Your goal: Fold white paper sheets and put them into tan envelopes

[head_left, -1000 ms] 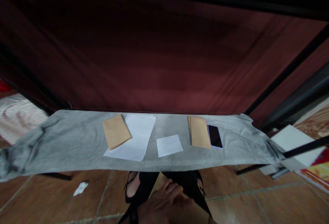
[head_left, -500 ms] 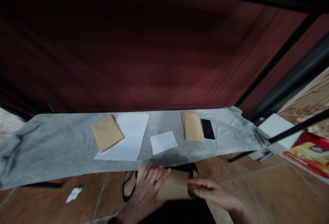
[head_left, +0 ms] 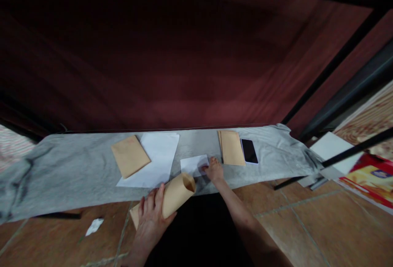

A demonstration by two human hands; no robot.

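Note:
My left hand (head_left: pixel 151 218) grips a brown envelope (head_left: pixel 175 195) near the table's front edge; the envelope bulges, its mouth gaping toward the table. My right hand (head_left: pixel 214 169) reaches onto the grey cloth (head_left: pixel 70 169) and its fingers press on the right edge of a small white folded paper (head_left: pixel 193 164). Whether the fingers pinch the paper is unclear. To the right lies a stack of brown envelopes (head_left: pixel 231 147) with a black phone (head_left: pixel 249 151) beside it. Further left another brown envelope (head_left: pixel 130 155) rests partly on a large white sheet (head_left: pixel 156 158).
A dark red curtain (head_left: pixel 184 62) hangs behind the table. Black metal bars (head_left: pixel 337 58) run at the right, with white and colourful boards (head_left: pixel 368 177) on the floor. A crumpled white scrap (head_left: pixel 94 226) lies on the brown floor tiles at the left.
My left hand has lifted the brown envelope up to the table edge with its mouth opened. My right hand left the envelope and reached forward onto the small white paper.

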